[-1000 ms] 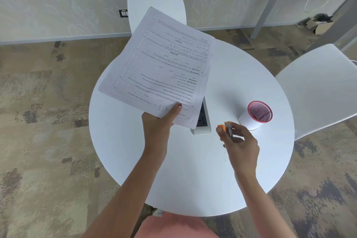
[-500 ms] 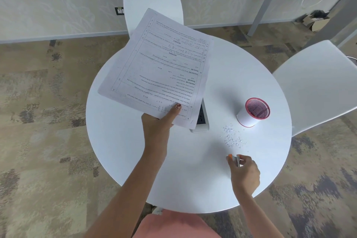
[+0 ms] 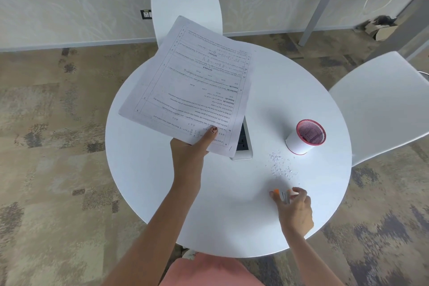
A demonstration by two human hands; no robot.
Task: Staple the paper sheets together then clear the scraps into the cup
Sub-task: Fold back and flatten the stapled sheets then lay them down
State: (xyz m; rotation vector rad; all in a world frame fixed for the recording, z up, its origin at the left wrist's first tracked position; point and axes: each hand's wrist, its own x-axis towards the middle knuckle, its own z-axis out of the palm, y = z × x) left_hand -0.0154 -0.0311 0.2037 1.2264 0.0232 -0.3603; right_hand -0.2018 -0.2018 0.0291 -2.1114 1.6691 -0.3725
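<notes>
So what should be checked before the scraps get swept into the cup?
1. The left hand grips the paper sheets, clear of the scraps: ok.
2. Sheets stapled together: cannot tell.
3. The right hand is free to sweep: not ok, it holds the stapler.
4. The cup stands upright, mouth open, beside the scraps: ok.
5. Scraps lie in one patch on the table: ok.

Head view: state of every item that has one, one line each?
paper sheets: lifted over the table, printed side up, gripped at the near edge.
left hand: grips the sheets, thumb on top.
right hand: fingers curled round the stapler.
stapler: in the right hand, low over the table.
cup: upright on the table.
scraps: scattered on the table, outside the cup.
socket block: flat on the table, partly hidden by the sheets.
</notes>
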